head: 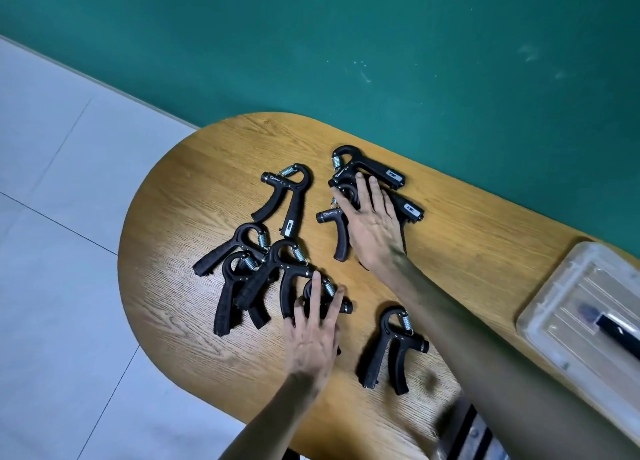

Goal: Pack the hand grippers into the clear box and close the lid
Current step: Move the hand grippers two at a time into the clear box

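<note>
Black hand grippers (290, 196) with silver coil springs on honey-yellow wood-grain table (194, 196); clear box (568, 307) translucent whitish with ribbed lines, black item inside; wall (381, 44) teal green, floor (52, 182) pale grey tile.

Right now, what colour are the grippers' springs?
Silver metal, against all-black bodies. The head view shows it best on the lone gripper near the table's front edge.

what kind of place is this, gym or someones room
Probably a plain indoor room with a setup for a packing task, not a gym. A wooden table with a rounded end stands against a bare green wall on a pale tiled floor. No gym equipment shows beyond the small hand grippers.
</note>
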Action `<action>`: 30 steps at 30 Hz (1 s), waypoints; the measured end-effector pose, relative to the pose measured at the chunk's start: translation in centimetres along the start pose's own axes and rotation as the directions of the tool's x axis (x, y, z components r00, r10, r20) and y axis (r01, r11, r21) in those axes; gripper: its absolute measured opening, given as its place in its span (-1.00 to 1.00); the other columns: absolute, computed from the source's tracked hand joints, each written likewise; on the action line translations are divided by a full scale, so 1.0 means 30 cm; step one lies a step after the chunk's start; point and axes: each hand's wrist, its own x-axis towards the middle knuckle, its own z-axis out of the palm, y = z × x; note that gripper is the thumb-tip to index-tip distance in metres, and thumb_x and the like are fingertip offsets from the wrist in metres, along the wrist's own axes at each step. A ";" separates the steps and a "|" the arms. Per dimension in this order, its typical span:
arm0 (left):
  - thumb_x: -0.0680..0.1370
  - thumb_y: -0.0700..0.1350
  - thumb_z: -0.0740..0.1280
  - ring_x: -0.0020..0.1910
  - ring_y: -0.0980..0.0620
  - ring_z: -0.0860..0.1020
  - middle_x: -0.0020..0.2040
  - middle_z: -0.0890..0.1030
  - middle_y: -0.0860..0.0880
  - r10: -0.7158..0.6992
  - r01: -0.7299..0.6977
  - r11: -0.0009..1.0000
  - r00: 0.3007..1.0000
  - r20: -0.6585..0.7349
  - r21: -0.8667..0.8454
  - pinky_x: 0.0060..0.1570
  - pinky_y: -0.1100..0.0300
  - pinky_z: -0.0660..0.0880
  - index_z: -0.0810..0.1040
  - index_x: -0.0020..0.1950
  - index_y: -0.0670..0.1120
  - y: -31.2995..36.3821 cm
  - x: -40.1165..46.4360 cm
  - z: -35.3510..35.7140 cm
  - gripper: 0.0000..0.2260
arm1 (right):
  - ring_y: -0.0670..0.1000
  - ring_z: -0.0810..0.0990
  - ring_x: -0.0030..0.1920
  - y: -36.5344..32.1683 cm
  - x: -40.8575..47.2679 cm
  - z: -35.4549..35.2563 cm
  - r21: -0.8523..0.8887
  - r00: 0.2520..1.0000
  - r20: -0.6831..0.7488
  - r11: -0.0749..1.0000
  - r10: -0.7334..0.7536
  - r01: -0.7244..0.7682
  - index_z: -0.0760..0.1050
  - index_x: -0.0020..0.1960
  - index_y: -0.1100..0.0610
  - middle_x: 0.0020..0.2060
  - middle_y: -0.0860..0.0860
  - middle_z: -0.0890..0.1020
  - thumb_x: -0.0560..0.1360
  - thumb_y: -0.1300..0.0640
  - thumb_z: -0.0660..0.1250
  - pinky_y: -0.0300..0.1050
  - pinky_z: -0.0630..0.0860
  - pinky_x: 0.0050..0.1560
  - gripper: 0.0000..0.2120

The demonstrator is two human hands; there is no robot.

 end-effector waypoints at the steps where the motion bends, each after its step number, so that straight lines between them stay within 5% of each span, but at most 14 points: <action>1: 0.70 0.09 0.02 0.46 -0.22 0.32 0.60 -0.46 -0.06 -0.001 0.001 1.000 1.000 -0.016 0.006 0.29 -0.15 0.43 -0.36 0.60 0.26 -0.002 0.000 0.002 -0.37 | 0.23 -0.28 0.57 0.006 -0.013 -0.003 -0.010 1.000 0.023 1.000 0.000 0.000 -0.23 0.61 -0.13 0.58 0.20 -0.29 0.41 0.55 0.22 0.21 -0.09 0.58 0.06; 6: 0.69 0.29 -0.07 0.38 -0.19 0.40 0.58 -0.51 -0.09 -0.015 0.014 0.997 1.000 0.014 0.078 0.21 -0.11 0.45 -0.45 0.57 0.24 0.011 -0.013 -0.002 -0.37 | 0.22 -0.34 0.55 0.013 -0.076 0.060 -0.027 0.996 -0.084 0.999 0.038 -0.040 -0.25 0.61 -0.08 0.58 0.21 -0.28 0.46 0.48 0.26 0.20 -0.16 0.56 0.00; 9: 0.70 0.23 -0.02 0.19 -0.10 0.46 0.57 -0.52 -0.11 -0.021 0.021 0.998 1.000 -0.012 0.061 0.09 -0.01 0.45 -0.44 0.57 0.24 0.024 -0.025 -0.006 -0.36 | 0.26 -0.07 0.59 -0.014 -0.124 0.108 0.044 0.995 -0.093 0.999 0.027 -0.023 -0.18 0.62 -0.06 0.60 0.20 -0.20 0.67 -0.03 0.14 0.24 0.10 0.52 -0.33; 12: 0.68 0.11 0.08 0.18 -0.05 0.39 0.54 -0.57 -0.12 -0.006 0.004 0.997 1.000 0.028 0.075 0.15 -0.04 0.46 -0.47 0.56 0.22 0.021 -0.031 -0.006 -0.27 | 0.30 0.24 0.49 -0.060 -0.146 0.127 0.042 0.989 -0.126 0.997 0.074 -0.070 -0.14 0.63 -0.02 0.61 0.20 -0.11 0.60 -0.26 0.11 0.24 0.34 0.38 -0.25; 14: 0.68 0.11 0.10 0.17 -0.04 0.36 0.52 -0.58 -0.14 0.003 -0.008 0.996 0.999 0.050 0.091 0.18 -0.05 0.45 -0.51 0.55 0.20 0.019 -0.032 -0.011 -0.24 | 0.31 0.27 0.46 -0.083 -0.136 0.136 0.052 0.985 -0.127 0.993 0.113 -0.108 -0.19 0.63 -0.02 0.61 0.20 -0.14 0.57 -0.24 0.21 0.25 0.35 0.36 -0.17; 17: 0.67 0.10 0.15 0.13 -0.05 0.38 0.54 -0.56 -0.16 0.017 -0.020 0.995 0.999 0.038 0.095 0.12 -0.02 0.48 -0.47 0.58 0.15 0.007 -0.031 -0.009 -0.21 | 0.24 0.37 0.32 -0.103 -0.115 0.125 0.022 0.983 -0.084 0.986 0.166 -0.165 -0.28 0.61 -0.05 0.59 0.17 -0.25 0.49 0.10 0.40 0.18 0.41 0.24 0.00; 20: 0.65 0.09 0.21 0.10 -0.04 0.40 0.58 -0.49 -0.18 0.037 -0.037 0.995 0.999 -0.005 0.089 0.10 0.00 0.49 -0.40 0.61 0.13 0.000 -0.034 -0.001 -0.18 | 0.12 0.39 0.08 -0.098 -0.111 0.115 -0.002 0.984 -0.060 0.985 0.170 -0.170 -0.28 0.60 -0.09 0.60 0.17 -0.24 0.40 0.34 0.37 0.06 0.40 0.01 0.07; 26: 0.64 0.06 0.21 0.15 -0.09 0.44 0.60 -0.45 -0.18 0.046 -0.044 0.997 0.999 -0.028 0.067 0.18 -0.05 0.48 -0.33 0.64 0.09 0.016 -0.054 -0.023 -0.19 | 0.14 0.38 0.10 -0.077 -0.189 0.080 0.046 0.993 -0.055 0.993 0.107 -0.105 -0.17 0.62 -0.10 0.60 0.16 -0.21 0.48 0.22 0.28 0.09 0.40 0.06 -0.10; 30: 0.68 0.08 0.13 0.40 -0.12 0.29 0.51 -0.60 -0.14 0.050 -0.055 0.996 0.996 0.070 0.073 0.42 -0.11 0.33 -0.52 0.55 0.13 0.036 -0.092 -0.084 -0.20 | 0.15 0.37 0.13 -0.086 -0.307 0.057 0.099 0.985 -0.093 0.985 0.147 -0.138 -0.10 0.62 -0.12 0.59 0.16 -0.26 0.52 0.16 0.30 0.13 0.45 0.12 -0.16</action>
